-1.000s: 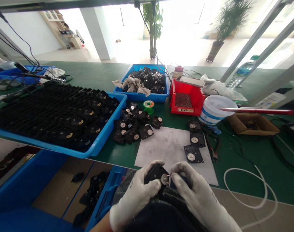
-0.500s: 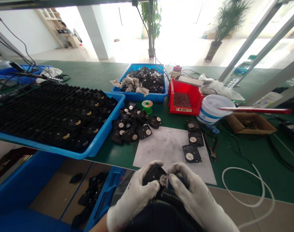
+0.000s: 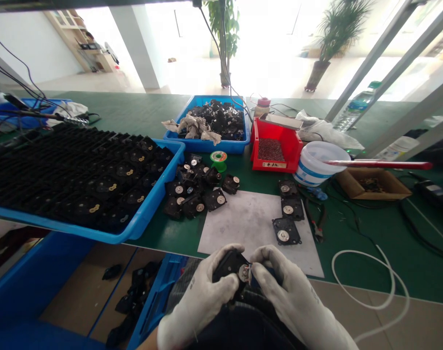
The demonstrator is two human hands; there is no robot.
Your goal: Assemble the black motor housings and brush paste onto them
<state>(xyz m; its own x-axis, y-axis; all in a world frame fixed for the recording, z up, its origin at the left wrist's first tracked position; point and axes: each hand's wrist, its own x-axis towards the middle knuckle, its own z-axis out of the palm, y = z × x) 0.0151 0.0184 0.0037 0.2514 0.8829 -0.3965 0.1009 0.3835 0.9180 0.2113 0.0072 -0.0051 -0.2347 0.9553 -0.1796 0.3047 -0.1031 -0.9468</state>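
Component [image 3: 229, 264] sits between gloved hands [image 3: 204, 289], gripped by the left.

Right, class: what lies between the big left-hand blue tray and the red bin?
In the head view, a cluster of black units and a green spool lie between the big blue tray and the red bin.

Right hand [image 3: 290, 291] slightly nearer metal disc [image 3: 244, 273] on black part [image 3: 226, 267].
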